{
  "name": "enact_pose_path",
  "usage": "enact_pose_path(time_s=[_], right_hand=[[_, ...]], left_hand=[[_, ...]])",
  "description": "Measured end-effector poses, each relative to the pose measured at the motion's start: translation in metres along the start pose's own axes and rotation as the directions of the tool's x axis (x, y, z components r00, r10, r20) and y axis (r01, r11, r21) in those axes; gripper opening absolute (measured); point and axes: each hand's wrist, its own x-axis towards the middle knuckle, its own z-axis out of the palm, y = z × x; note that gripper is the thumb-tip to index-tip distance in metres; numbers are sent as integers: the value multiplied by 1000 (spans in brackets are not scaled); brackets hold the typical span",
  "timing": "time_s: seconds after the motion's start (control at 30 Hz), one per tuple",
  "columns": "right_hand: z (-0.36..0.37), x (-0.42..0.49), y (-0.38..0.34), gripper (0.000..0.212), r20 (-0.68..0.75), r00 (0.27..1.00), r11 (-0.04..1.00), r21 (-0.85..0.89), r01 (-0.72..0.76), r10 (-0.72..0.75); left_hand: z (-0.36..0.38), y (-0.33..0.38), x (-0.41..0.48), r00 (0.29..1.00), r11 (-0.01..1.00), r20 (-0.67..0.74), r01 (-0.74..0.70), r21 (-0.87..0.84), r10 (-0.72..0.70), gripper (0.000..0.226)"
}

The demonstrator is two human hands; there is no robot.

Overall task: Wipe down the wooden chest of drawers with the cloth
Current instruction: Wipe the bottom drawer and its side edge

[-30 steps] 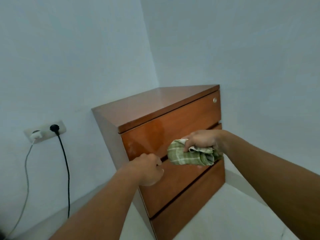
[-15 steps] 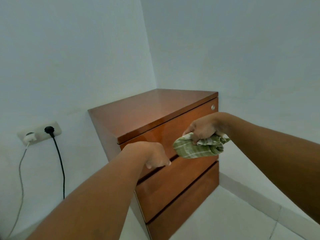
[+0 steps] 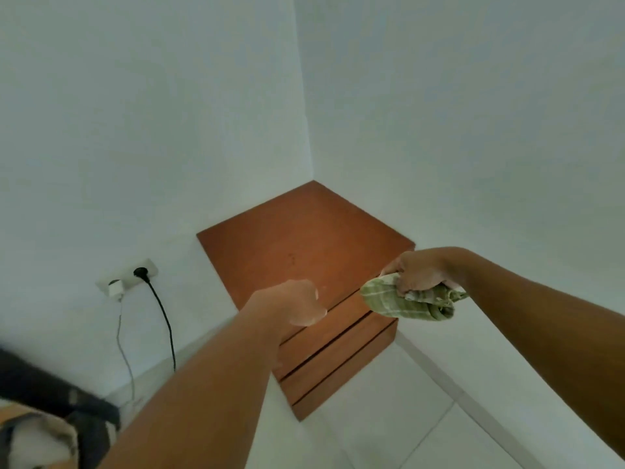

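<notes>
View: the camera now looks down on the top of the chest of drawers (image 3: 304, 245), where a second ago it faced the drawer fronts; the person seems to have stood up or leaned over it.
Chest: it stands in the corner of the room, its back and right side against the walls; the whole top panel shows, bare, and the three drawer fronts are foreshortened below the front edge.
Right hand: the right hand (image 3: 417, 277) has risen from the middle drawer front to the front right corner of the top, fingers closed round the bunched green checked cloth (image 3: 409, 304).
Cloth: it hangs from the fist just over that corner; whether it touches the wood I cannot tell.
Left hand: the left hand (image 3: 296, 304) is a loose fist holding nothing, and hovers over the front edge, no longer at the drawer gap.
Meaning: the wiping looks to be passing from the drawer fronts to the top.
Nearby: a wall socket (image 3: 130, 277) with a black cable, left of the chest.
</notes>
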Motion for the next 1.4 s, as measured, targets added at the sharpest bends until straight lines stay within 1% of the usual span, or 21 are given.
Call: enact_pose_path(time_s=[0.13, 0.23, 0.33, 0.43, 0.5, 0.6, 0.73, 0.87, 0.93, 0.97, 1.03, 1.07, 1.13, 1.2, 1.27, 1.3, 1.33, 1.4], right_hand=[[-36, -48, -10, 43, 103, 994, 999, 33, -25, 21], [-66, -66, -13, 43, 127, 991, 998, 17, -54, 51], [-92, -60, -16, 46, 135, 989, 998, -20, -64, 66], [-109, -32, -18, 47, 108, 993, 998, -32, -51, 55], [-111, -6, -18, 48, 100, 994, 998, -44, -47, 52], [-103, 36, -16, 51, 127, 990, 997, -58, -58, 65], [-88, 95, -14, 58, 165, 984, 995, -81, -59, 72], [-90, 147, -15, 56, 183, 982, 986, -163, -19, 49], [-96, 175, -8, 53, 147, 988, 986, -165, -18, 42], [-99, 189, -4, 48, 112, 993, 987, -161, -22, 40], [-104, 215, 8, 34, 13, 1000, 983, -180, -21, 24], [-106, 226, 14, 33, -38, 999, 980, -200, -22, 15], [-110, 242, 25, 44, -143, 989, 975, -215, -50, 19], [-112, 250, 29, 58, -204, 978, 964, -251, -92, 40], [-110, 251, 29, 66, -172, 983, 930, -348, -119, 61], [-108, 247, 26, 66, -130, 988, 919, -372, -129, 86], [-105, 244, 24, 65, -86, 991, 911, -392, -124, 98], [-105, 231, 18, 58, 25, 994, 922, -378, -86, 103]], left_hand=[[-27, 14, -38, 992, 997, 96, 80, -11, -79, 55], [-43, 24, -55, 983, 992, 142, 120, -28, -115, 53], [-54, 26, -51, 981, 989, 152, 135, -65, -124, 52], [-58, 24, -32, 981, 982, 140, 149, -117, -132, 54], [-56, 19, -12, 976, 979, 167, 160, -125, -138, 56], [-52, 8, 20, 962, 976, 228, 179, -124, -148, 55], [-54, -12, 62, 960, 963, 244, 186, -196, -136, 54], [-56, -30, 98, 955, 965, 268, 183, -190, -129, 53], [-56, -36, 115, 954, 962, 262, 199, -185, -147, 53], [-56, -37, 123, 953, 961, 259, 207, -182, -156, 52], [-52, -39, 137, 955, 958, 251, 209, -194, -158, 51], [-50, -38, 143, 957, 958, 244, 206, -199, -155, 49], [-47, -33, 153, 959, 962, 244, 191, -194, -141, 47], [-48, -27, 160, 962, 960, 236, 190, -207, -139, 48], [-50, -21, 164, 962, 959, 240, 184, -213, -131, 51], [-53, -19, 164, 963, 958, 234, 185, -218, -132, 51], [-57, -18, 164, 963, 955, 226, 195, -223, -143, 52], [-69, -16, 161, 962, 948, 217, 216, -232, -166, 52]])
